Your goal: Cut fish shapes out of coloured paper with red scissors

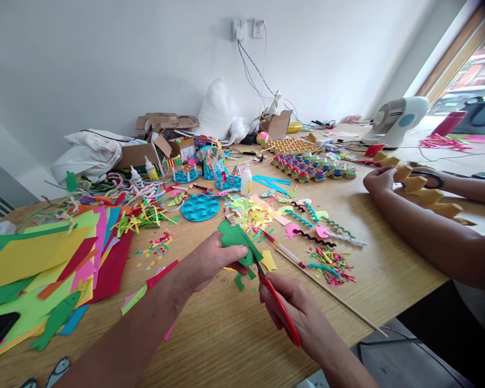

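Left grip: our left hand (210,258) pinches the green paper (234,237), thumb on top and fingers curled beneath.
Right grip: our right hand (293,307) is closed around the red handles of the scissors (282,310); how wide the blades stand, we cannot tell.
Green paper: we have it raised over the middle of the surface (210,334), its near right edge at the scissor blades.
Cutting done: the far left end has a wavy, rounded outline, so we judge the shape partly cut.
Cutting left: the side by the blades runs fairly straight, and we take it as unfinished; our fingers hide some of the outline.
Green scraps: small offcuts (239,282) lie just below our hands, near a yellow scrap (269,260).
Paper fish: one green fish (56,320) lies at our left, by the coloured sheets (36,250), apparently finished.
Blue tray: beyond our left hand sits a cupped blue tray (200,208).
Co-worker: at our right, another person's hand (380,180) touches a yellow carton strip (426,196).
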A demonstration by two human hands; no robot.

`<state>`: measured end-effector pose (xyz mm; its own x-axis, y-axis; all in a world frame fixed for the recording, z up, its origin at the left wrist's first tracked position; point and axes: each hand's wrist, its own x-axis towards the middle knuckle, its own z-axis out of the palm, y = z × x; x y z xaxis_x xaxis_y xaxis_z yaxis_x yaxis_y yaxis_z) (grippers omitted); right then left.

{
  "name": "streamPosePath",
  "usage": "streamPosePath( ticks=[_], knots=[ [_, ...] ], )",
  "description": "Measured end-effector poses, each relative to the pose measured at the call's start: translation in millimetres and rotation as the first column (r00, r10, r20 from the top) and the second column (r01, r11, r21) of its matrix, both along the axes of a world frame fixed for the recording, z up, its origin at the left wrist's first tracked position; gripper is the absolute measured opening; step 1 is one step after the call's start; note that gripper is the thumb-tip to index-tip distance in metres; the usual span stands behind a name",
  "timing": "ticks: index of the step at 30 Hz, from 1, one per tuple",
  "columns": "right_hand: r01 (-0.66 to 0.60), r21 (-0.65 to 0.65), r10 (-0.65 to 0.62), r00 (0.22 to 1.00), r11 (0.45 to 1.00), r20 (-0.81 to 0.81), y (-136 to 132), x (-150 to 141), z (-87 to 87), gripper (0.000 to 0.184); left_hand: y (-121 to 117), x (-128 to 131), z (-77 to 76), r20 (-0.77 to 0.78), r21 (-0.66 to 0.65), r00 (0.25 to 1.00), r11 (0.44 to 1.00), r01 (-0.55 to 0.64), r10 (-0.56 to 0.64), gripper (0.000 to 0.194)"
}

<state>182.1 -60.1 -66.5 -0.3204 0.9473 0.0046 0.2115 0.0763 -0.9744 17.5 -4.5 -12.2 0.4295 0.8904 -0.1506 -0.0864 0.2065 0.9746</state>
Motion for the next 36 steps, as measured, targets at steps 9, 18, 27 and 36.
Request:
streamPosePath(
  ticks=[9, 18, 27, 36],
  knots=[
    [-0.007, -0.008, 0.007, 1.000, 1.000, -0.010, 0.0, -1.1, -0.1, 0.042, 0.7, -0.8, 0.1, -0.002, 0.029, 1.000, 1.000, 0.004, -0.004, 0.013],
    [-0.028, -0.027, 0.027, 0.999, 0.999, -0.030, -0.8, -1.4, 1.6, 0.046, -0.2, -0.2, 0.3, 0.016, 0.009, 1.000, 1.000, 0.011, -0.011, 0.012],
    [-0.027, -0.024, 0.026, 0.999, 0.999, -0.023, -0.2, 0.3, -2.5, 0.048, 2.1, -1.9, -2.7, -0.054, 0.048, 0.998, 0.999, 0.019, -0.016, 0.018],
    [-0.048, -0.119, 0.031, 0.989, 0.992, -0.144, -2.0, -5.0, -2.7, 0.047, 0.0, 3.4, -2.3, -0.026, -0.017, 0.998, 0.998, -0.063, 0.062, 0.023]
  ],
)
